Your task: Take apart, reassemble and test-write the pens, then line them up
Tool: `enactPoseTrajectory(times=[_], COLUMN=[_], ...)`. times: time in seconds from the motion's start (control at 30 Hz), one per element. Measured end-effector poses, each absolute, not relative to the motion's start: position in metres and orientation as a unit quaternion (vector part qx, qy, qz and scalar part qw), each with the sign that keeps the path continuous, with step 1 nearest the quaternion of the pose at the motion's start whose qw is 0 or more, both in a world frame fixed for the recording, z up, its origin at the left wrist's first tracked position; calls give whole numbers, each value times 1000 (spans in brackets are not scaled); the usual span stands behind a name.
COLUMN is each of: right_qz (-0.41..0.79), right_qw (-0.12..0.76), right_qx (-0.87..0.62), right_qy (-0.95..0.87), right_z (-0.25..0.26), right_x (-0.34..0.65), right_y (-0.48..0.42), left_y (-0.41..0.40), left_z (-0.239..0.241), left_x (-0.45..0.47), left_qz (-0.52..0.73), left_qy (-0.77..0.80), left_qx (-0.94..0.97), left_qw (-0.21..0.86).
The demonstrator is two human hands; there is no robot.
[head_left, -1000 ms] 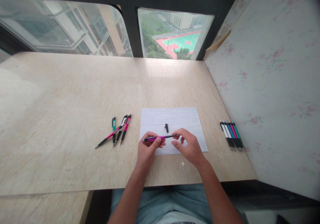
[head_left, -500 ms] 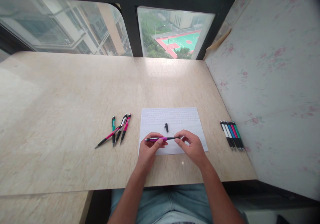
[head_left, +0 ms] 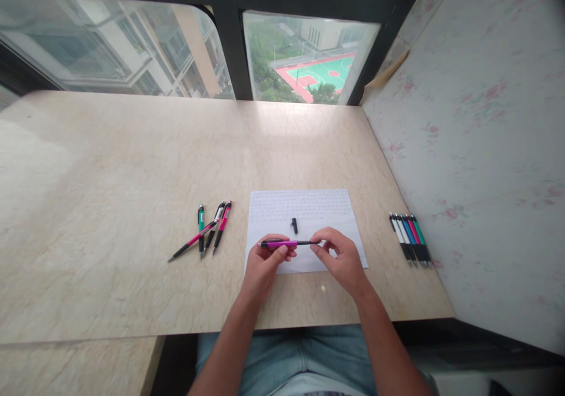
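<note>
A pen with a purple and black barrel lies level across both hands, above the lower part of a written-on sheet of paper. My left hand is closed round its purple left part, thumb on the near side. At the black right end, my right hand pinches it between thumb and fingertips, which partly hide that end. Just beyond the pen, a small black piece, apparently a pen cap or clip, rests on the paper.
Several loose pens lie left of the paper, one pink pen crossing others. A neat row of several pens lies near the right wall. Windows border the far edge of the marble-like tabletop.
Both hands and the pen have shifted very slightly to the right. The purple barrel seems turned a little, showing more purple. The small black piece and the other pens stay put.
</note>
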State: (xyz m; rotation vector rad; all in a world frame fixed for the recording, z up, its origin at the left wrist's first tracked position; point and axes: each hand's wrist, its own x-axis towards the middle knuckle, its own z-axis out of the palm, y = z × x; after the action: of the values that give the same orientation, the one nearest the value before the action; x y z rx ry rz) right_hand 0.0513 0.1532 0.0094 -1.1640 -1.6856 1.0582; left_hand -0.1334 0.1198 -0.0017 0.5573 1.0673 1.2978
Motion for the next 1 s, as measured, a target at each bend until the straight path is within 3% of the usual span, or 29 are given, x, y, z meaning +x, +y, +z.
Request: enactPoseTrajectory(times=[0.33,0.67,1.0], right_qz=[435,458,435], right_qw=[347,381,351], right_qx=[-517,-484,-510], right_qy=[-651,-641,-654], right_z=[13,14,13], right_x=[55,53,55], right_y=[155,154,155], left_y=[117,117,117], left_z=[0,-5,-8], left_x=[-133,-133,-133], left_qz=[555,564,571], left_qy=[478,491,489], left_qx=[271,263,247], left_qw=[625,610,611])
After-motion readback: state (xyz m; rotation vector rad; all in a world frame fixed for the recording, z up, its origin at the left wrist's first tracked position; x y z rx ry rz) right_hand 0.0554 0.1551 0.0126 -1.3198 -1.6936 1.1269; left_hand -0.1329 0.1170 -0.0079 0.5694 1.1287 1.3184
